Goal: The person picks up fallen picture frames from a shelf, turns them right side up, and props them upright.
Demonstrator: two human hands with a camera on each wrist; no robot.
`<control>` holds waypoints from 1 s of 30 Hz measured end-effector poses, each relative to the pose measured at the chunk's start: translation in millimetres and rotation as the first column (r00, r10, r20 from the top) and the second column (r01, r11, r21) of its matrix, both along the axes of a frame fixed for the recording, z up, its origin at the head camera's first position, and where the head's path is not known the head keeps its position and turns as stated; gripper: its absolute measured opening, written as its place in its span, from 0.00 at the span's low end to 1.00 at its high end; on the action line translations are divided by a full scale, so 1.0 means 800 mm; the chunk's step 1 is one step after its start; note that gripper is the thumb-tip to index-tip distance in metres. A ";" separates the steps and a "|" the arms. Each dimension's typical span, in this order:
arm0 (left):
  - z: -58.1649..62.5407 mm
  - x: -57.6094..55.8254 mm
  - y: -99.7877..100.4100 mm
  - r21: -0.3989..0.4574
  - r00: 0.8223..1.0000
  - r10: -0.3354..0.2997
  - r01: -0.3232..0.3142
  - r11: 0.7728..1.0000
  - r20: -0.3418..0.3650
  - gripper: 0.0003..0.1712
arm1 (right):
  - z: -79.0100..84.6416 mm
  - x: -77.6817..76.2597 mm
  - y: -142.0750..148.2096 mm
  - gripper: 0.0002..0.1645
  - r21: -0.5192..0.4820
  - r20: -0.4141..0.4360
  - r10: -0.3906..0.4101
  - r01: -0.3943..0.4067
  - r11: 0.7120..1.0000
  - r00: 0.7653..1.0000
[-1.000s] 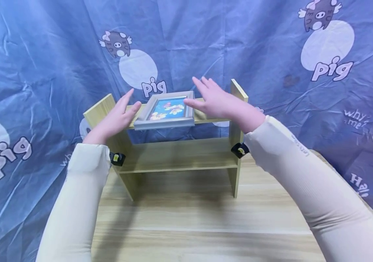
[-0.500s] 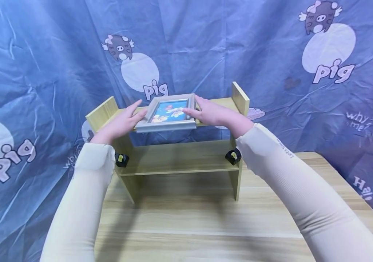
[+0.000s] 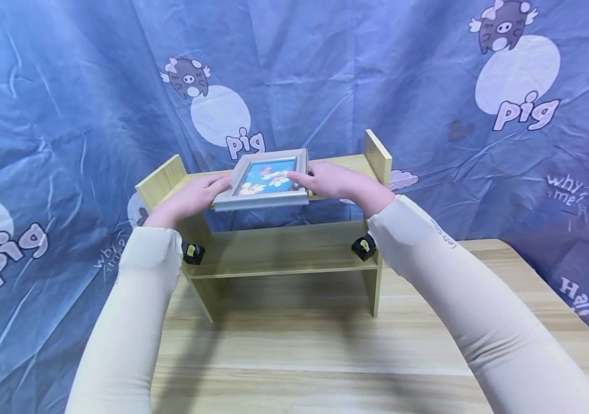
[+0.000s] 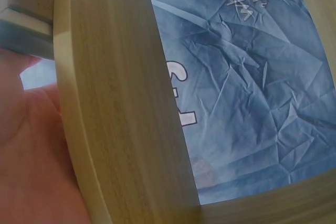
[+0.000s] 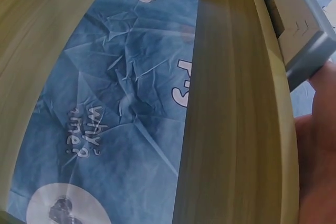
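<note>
A silver-grey picture frame (image 3: 261, 201) with flowers on blue lies face up on the top board of a small wooden shelf (image 3: 284, 247), its near edge jutting past the board. My left hand (image 3: 189, 199) grips the frame's left side, the thumb along its border. At the right side my right hand (image 3: 338, 181) holds it, thumb over the picture and the other fingers curled at the outer edge. Each wrist view catches a corner of the frame, with part of the left hand (image 4: 37, 150) and of the right hand (image 5: 320, 129) beside the board. Most fingertips are hidden.
The shelf stands on a light wood table (image 3: 315, 351). Upright side panels rise at the left (image 3: 162, 175) and right (image 3: 378, 155) of its top board. Behind hangs a creased blue cloth (image 3: 294, 69) printed with pigs and lettering.
Both hands came down and inward from above and beside the picture frame. Their extended fingers have curled onto its left and right sides. The frame stays on the shelf.
</note>
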State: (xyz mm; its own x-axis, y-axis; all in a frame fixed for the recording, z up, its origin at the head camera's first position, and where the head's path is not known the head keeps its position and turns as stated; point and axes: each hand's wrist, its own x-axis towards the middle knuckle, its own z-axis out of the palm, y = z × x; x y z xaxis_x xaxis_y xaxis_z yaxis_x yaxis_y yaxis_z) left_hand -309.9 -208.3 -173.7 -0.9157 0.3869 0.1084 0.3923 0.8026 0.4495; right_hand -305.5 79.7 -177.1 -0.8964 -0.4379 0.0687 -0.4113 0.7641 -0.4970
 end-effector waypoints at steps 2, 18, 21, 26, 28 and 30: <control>-0.001 0.001 0.000 0.001 1.000 -0.001 0.001 1.000 0.007 0.32 | -0.001 0.001 -0.001 0.37 0.005 0.012 -0.011 0.011 1.000 1.000; 0.000 -0.002 0.005 -0.005 1.000 -0.004 0.004 1.000 -0.008 0.31 | 0.002 -0.001 0.002 0.40 0.033 0.000 -0.018 0.018 0.999 1.000; 0.002 -0.003 0.007 -0.014 1.000 0.007 -0.007 1.000 -0.009 0.32 | 0.002 -0.003 0.002 0.38 0.019 -0.022 -0.013 0.014 1.000 1.000; 0.004 -0.001 0.006 0.040 0.998 0.054 -0.055 0.998 0.020 0.34 | 0.000 -0.006 0.001 0.31 -0.029 -0.059 -0.011 0.009 1.000 0.998; 0.004 0.001 0.004 0.075 0.997 0.074 -0.077 0.994 0.032 0.35 | 0.000 -0.007 0.001 0.35 -0.046 -0.053 -0.017 0.015 0.999 0.998; 0.004 0.002 0.003 0.146 0.996 0.078 -0.084 0.986 0.052 0.35 | 0.001 -0.008 0.002 0.41 -0.060 -0.039 -0.034 0.031 0.998 0.999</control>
